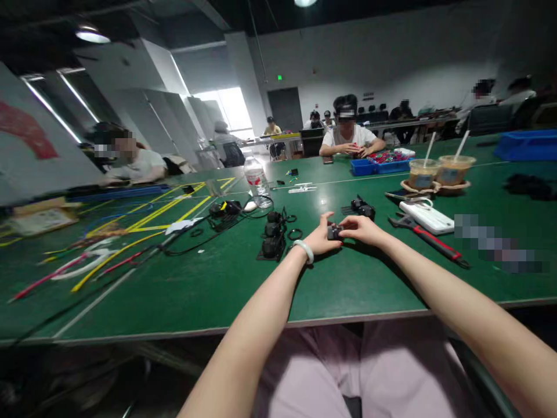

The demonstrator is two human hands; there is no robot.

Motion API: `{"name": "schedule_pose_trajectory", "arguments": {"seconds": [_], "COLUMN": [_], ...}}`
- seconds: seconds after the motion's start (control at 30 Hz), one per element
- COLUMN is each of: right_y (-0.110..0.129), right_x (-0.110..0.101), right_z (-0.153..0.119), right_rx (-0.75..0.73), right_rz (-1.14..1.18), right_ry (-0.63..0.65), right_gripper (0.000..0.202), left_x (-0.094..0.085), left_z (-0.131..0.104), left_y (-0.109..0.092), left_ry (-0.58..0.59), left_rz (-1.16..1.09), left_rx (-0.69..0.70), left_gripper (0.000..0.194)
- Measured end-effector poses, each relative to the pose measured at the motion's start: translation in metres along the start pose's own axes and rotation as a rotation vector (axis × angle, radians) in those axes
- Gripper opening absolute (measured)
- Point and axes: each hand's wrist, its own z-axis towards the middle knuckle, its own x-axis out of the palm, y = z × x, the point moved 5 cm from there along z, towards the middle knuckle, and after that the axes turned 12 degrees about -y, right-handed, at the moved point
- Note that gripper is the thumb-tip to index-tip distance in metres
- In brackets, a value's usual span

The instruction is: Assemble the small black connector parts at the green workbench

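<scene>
Both hands meet over the green table point(348, 296), around a small dark block-shaped part point(334, 233). My left hand point(321, 237), with a pale bangle at the wrist, grips the part from the left, its thumb raised. From the right, my right hand point(364, 230) pinches the same part between its fingertips. What kind of part it is, I cannot make out. Left of my hands stands a black device with rounded lumps point(274, 235), beside a black ring point(295, 234). Another black device point(362, 207) lies just behind my right hand.
Red-handled pliers point(435, 241) and a white power bank point(426, 217) lie to the right, before two iced drinks point(455, 171). A water bottle point(257, 181) stands behind left. Coloured cables point(117, 261) spread at left. A co-worker point(348, 136) sits opposite near blue trays point(364, 167).
</scene>
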Motion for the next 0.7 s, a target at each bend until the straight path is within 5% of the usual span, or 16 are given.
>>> {"name": "schedule_pose_trajectory", "arguments": {"seconds": [0.7], "right_y": [-0.0012], "right_x": [0.0047], "right_z": [0.0001], "right_rx": [0.011], "right_rz": [0.114], "right_ry": [-0.008], "right_gripper": [0.031], "left_x": [0.0026], "left_z": [-0.0010], "left_y": [0.0048], "left_ry": [-0.084], "left_rz": [-0.029], "left_rx": [0.029], "left_gripper": [0.083]}}
